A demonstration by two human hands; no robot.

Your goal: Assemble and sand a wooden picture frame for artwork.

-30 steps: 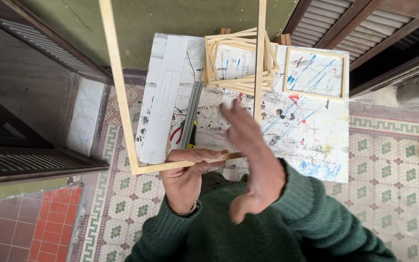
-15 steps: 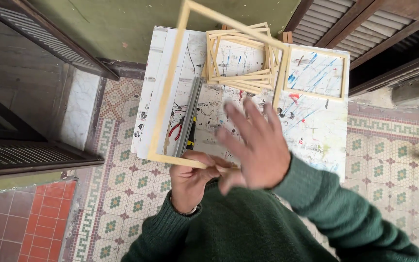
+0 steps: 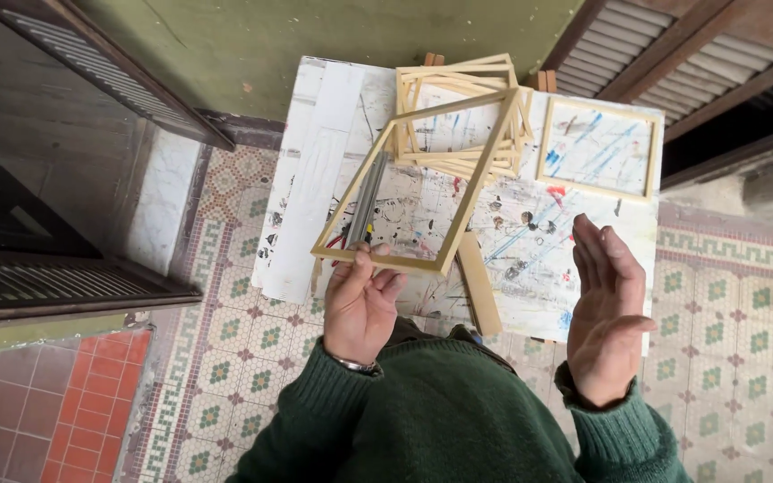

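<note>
Left hand grips wooden frame; right hand raised, fingers spread, empty.

Bare, paint-marked counter lies open at frame centre, between the left hand and right hand. A stack of wooden frames and a single frame block the upper edge.

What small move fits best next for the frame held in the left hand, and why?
Probably bring the open right hand onto the wooden frame's right side. The left hand grips only its near edge, so it hangs tilted above the paint-marked table, far corner over the stack of frames.
</note>
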